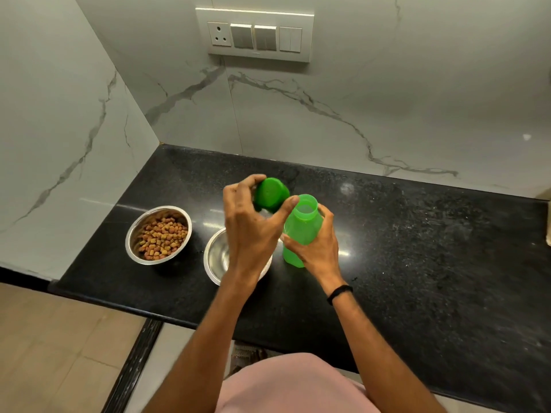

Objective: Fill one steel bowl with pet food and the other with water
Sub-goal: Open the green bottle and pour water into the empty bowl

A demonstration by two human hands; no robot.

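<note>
- Left hand (250, 231) pinching the green cap (272, 194) between fingertips and thumb, above the empty steel bowl (215, 259).
- Right hand (319, 248) wrapping the open green bottle (301, 228) mid-body — standing just beside that bowl.
- Likely thin, squeezable plastic, water-heavy — gripping low and firm, tipping slowly.
- Kibble bowl (159, 234) already filled.

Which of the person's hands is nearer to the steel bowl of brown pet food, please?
Left. The left hand, holding the green cap, is just right of the steel bowl of brown pet food; the right hand grips the green plastic bottle farther right.
</note>
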